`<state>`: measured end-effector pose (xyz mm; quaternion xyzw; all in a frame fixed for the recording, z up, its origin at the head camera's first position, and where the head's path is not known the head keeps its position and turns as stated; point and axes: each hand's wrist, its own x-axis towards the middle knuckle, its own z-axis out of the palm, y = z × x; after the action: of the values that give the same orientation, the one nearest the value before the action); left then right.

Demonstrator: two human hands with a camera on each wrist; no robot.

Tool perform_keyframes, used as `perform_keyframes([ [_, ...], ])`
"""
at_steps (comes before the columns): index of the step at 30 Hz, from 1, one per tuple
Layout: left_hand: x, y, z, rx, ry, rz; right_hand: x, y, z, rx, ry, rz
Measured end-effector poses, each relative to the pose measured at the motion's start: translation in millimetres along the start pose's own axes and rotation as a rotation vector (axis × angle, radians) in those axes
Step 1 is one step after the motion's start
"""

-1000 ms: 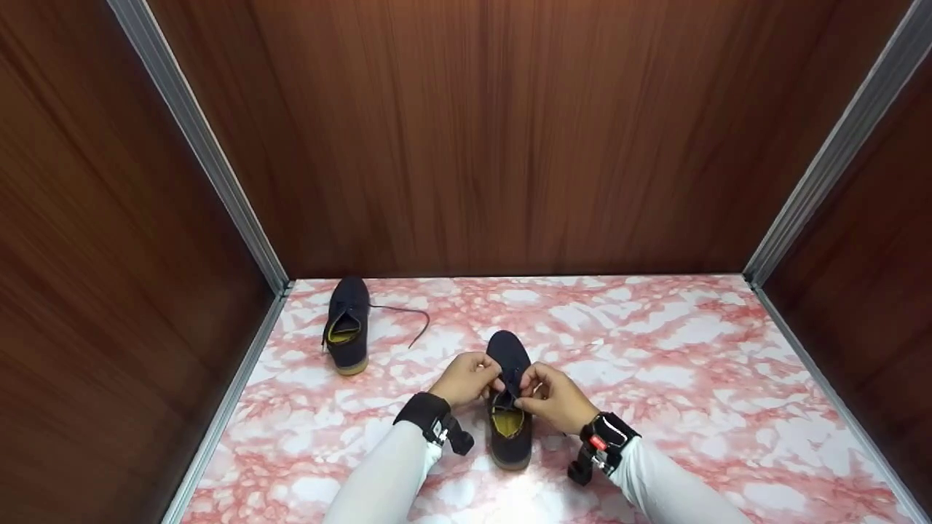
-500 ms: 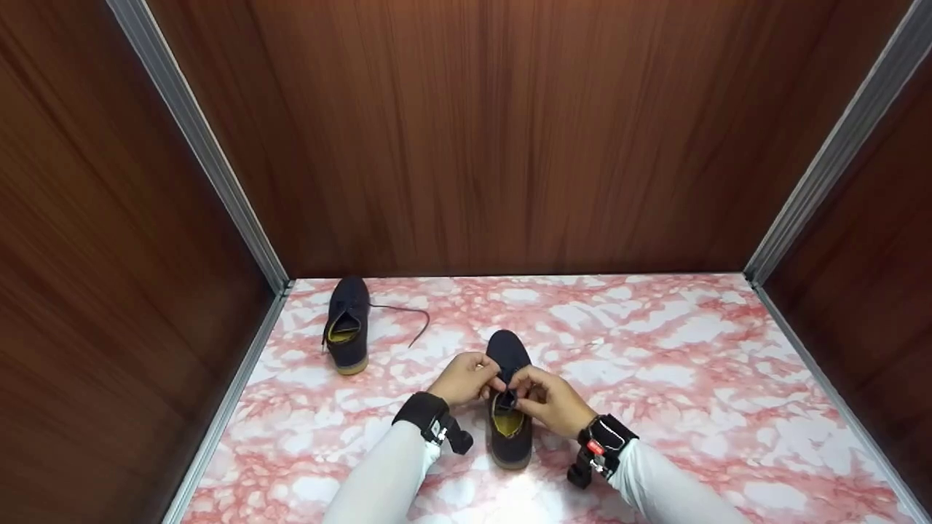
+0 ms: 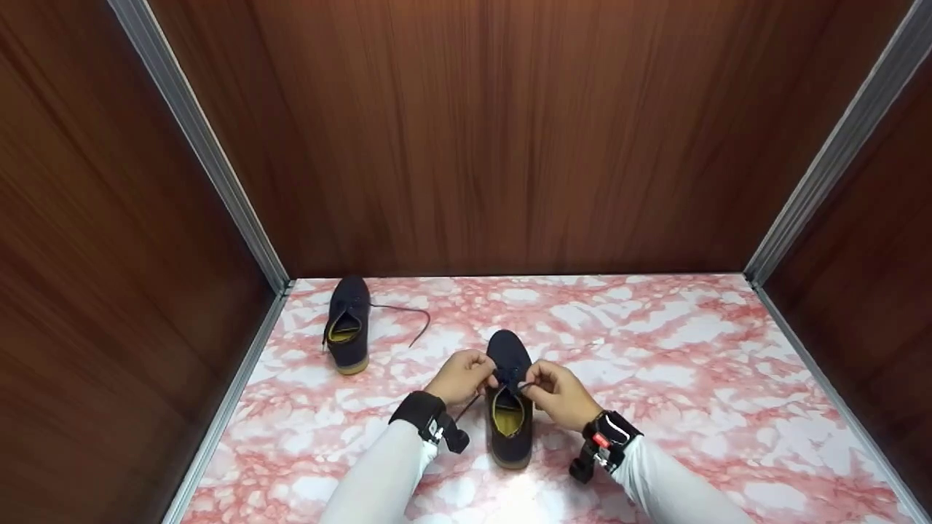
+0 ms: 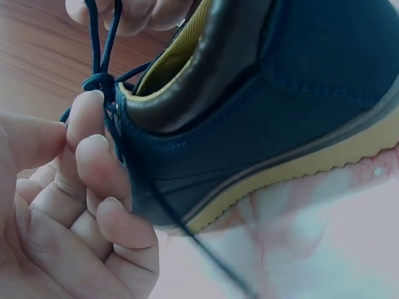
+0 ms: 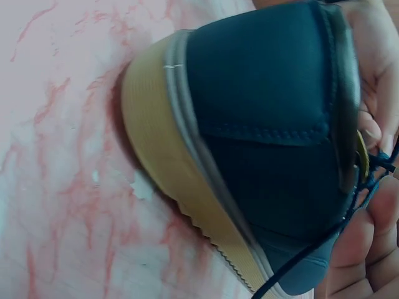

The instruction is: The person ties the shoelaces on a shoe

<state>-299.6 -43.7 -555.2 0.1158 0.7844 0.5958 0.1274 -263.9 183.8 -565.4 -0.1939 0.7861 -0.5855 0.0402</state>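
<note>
A dark navy lace-up shoe (image 3: pixel 511 445) with a yellow lining stands on the marbled surface, its toe pointing away. My left hand (image 3: pixel 460 377), at the shoe's left side, pinches its shoelace (image 4: pixel 212 256) between thumb and index finger. Opposite it, my right hand (image 3: pixel 561 399) pinches another part of the lace near the shoe's opening. In the left wrist view a lace knot (image 4: pixel 100 81) shows right by my left fingertips, and two strands rise from it to the right hand. Loose lace trails down along each side of the shoe in the wrist views.
A matching navy shoe (image 3: pixel 349 320) stands at the back left, one lace (image 3: pixel 408 309) stretched out to its right. Brown wood-grain panels (image 3: pixel 510 145) with grey metal edging (image 3: pixel 218 171) enclose the surface at the back and both sides.
My right hand first moved in toward the left, then drew back right with lace in its fingers. A lace strand now shows below my left hand. The other shoe stayed put.
</note>
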Motion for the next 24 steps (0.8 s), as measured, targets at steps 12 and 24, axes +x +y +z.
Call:
perform_keyframes([
  [12, -3.4, -4.9, -16.8, 0.192, 0.016, 0.018, 3.5, 4.1, -20.0, 0.113, 0.058, 0.076],
  [24, -7.0, -11.6, -21.9, 0.19, 0.025, 0.011, -3.4, 14.7, -27.3, 0.143, 0.104, 0.2],
])
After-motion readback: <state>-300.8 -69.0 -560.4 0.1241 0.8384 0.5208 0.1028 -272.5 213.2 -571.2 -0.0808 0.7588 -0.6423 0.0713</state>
